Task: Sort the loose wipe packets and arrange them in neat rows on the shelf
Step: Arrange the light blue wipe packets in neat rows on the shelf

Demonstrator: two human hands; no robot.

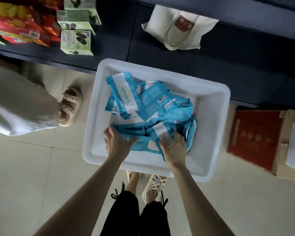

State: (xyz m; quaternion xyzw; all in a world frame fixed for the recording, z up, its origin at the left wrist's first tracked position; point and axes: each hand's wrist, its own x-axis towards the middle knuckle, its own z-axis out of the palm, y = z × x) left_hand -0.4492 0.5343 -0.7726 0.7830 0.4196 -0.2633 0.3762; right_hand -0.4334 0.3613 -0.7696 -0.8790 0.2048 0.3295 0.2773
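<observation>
While the left grip (117,142) and right grip (174,148) press open-fingered, blue-and-white wipe packets (143,103) lie jumbled in a white bin (209,125) mid-frame.

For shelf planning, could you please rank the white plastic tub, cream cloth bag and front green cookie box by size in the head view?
1. White plastic tub, nearest the camera.
2. Cream cloth bag.
3. Front green cookie box.
</observation>
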